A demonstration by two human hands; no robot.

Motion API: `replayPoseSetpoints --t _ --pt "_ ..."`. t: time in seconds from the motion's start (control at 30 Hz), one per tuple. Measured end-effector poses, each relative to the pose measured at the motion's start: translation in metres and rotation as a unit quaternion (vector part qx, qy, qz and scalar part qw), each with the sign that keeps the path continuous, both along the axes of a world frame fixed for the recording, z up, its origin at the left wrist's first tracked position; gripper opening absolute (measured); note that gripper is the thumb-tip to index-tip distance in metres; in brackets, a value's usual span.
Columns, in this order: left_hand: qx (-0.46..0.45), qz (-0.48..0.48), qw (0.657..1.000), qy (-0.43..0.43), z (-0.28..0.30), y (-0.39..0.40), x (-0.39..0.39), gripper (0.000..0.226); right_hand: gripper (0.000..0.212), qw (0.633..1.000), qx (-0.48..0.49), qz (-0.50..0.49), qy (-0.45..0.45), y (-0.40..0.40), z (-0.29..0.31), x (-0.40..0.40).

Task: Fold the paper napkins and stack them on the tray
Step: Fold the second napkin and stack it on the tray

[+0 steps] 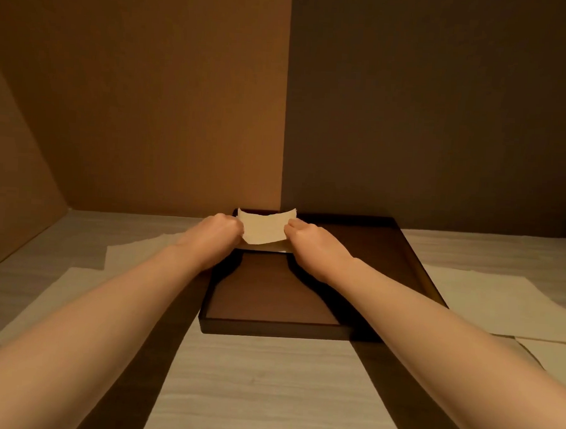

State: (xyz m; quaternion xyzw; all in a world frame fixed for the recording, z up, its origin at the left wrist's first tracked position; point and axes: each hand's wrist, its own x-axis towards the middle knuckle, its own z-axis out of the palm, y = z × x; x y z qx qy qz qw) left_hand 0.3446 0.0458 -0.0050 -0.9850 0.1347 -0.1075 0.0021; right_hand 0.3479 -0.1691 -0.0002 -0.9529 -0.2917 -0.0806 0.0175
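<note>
Head view, from left to right. Flat, pale cream unfolded paper napkins lie overlapping on the light wood-grain table, to the left of the tray and partly hidden beneath the left forearm. The left hand, fingers curled inward, pinches the left edge of a small folded cream paper napkin. This napkin is held over the far end of the dark brown rectangular wooden tray; its upper flap curves upward, and a pale layer shows just beneath it at the level of the tray floor, though whether this is a separate folded piece or the lower half of the same napkin cannot be told. The right hand mirrors the left, fingers closed on the right edge of the napkin, so that the two hands stand apart with the paper spanning the gap between them. Further flat cream paper napkins lie on the table to the right of the tray. Brown and dark grey wall panels meet in a corner behind the tray.
</note>
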Motion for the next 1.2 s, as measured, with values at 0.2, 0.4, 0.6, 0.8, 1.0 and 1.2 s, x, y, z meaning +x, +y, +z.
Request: replayPoseSetpoints --t 0.2,0.4,0.6,0.8,1.0,1.2 --pt "0.017 0.015 0.998 0.063 -0.007 0.002 0.011 0.021 0.023 1.000 -0.007 -0.008 0.012 0.003 -0.013 0.001" --pt "0.060 0.009 0.993 0.098 -0.004 -0.001 0.010 0.020 0.024 1.000 0.011 -0.008 0.020 0.001 -0.019 0.000" --pt "0.152 -0.023 0.981 0.122 0.011 -0.017 -0.007 0.036 0.034 0.999 0.000 -0.003 0.032 0.001 -0.016 -0.005" --pt "0.196 0.053 0.968 0.144 0.016 -0.021 -0.023 0.051 0.041 0.996 -0.068 -0.039 0.035 0.001 -0.011 -0.013" --pt "0.162 0.041 0.981 0.101 0.020 -0.023 -0.047 0.046 0.043 0.996 -0.088 -0.032 0.002 -0.002 0.003 -0.036" --pt "0.054 -0.009 0.999 0.006 0.025 -0.036 -0.085 0.036 0.039 0.998 -0.055 -0.013 -0.016 -0.018 0.022 -0.081"
